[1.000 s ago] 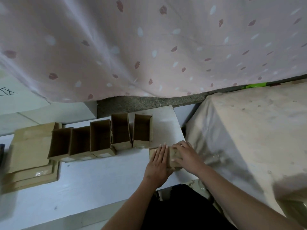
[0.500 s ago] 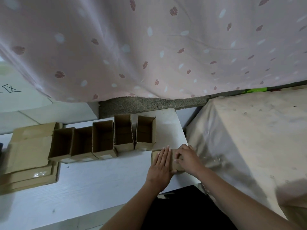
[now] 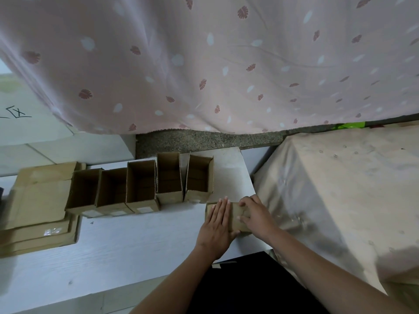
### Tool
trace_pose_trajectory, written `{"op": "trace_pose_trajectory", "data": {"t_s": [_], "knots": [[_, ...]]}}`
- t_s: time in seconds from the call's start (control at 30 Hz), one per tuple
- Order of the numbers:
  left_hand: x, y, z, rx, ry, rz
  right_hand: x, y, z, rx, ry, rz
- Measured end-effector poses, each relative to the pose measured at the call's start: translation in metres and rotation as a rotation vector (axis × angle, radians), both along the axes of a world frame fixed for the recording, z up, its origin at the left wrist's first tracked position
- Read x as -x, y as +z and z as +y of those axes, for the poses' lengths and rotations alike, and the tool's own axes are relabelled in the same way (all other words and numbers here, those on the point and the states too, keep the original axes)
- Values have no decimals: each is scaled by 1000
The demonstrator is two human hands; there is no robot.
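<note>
Near edge of the worktop (image 3: 127,245), right-hand end: both hands are on one small flat carton (image 3: 234,214), which lies just inside the worktop's right edge.

- Left hand (image 3: 215,227): spread flat, fingers straight and together, pressing the carton's left half down.
- Right hand (image 3: 255,217): fingers bent over the carton's right end, thumb on its top face, gripping it. Whether a flap or tape sits under the fingertips is hidden.

Change over the last second: almost none. The carton has not shifted against the boxes behind it. The left palm stays flat, and the right hand has only closed slightly tighter at the end. My reading is that this is a press-and-crease step, still being held and not yet released. The carton is not yet opened up like the others.

Further back, mid-worktop: row of five open boxes (image 3: 140,184), mouths up, sides touching or nearly so. The rightmost stands just behind the carton.

Left end: stack of flat cardboard (image 3: 38,200).

Beyond the far edge: grey stone ledge (image 3: 204,139), then a pink leaf-print curtain (image 3: 204,64). Off the right edge is a bulky shape under a beige sheet (image 3: 340,189).
</note>
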State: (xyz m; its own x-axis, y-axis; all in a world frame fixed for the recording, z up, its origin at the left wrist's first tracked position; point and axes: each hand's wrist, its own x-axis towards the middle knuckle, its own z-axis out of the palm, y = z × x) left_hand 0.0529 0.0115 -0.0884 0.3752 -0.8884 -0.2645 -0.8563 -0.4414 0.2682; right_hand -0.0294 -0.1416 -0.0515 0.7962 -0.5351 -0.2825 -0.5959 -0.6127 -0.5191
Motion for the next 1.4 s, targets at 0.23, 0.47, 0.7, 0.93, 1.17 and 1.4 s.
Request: {"op": "trace_pose_trajectory", "data": {"t_s": [0.23, 0.47, 0.7, 0.93, 1.17, 1.4], "knots": [[-7, 3, 10, 70, 28, 26, 20, -6, 7, 93, -87, -13], [-8, 9, 6, 88, 71, 38, 0, -5, 22, -62, -179, 107], [-3, 12, 8, 93, 83, 57, -1, -10, 10, -144, -282, 11], [5, 20, -9, 26, -21, 9, 6, -11, 4, -198, -358, -67], [9, 11, -10, -19, -11, -70, -4, -5, 21, -69, -258, 36], [8, 10, -10, -11, 5, -64, -20, 7, 31, 46, -196, 204]]}}
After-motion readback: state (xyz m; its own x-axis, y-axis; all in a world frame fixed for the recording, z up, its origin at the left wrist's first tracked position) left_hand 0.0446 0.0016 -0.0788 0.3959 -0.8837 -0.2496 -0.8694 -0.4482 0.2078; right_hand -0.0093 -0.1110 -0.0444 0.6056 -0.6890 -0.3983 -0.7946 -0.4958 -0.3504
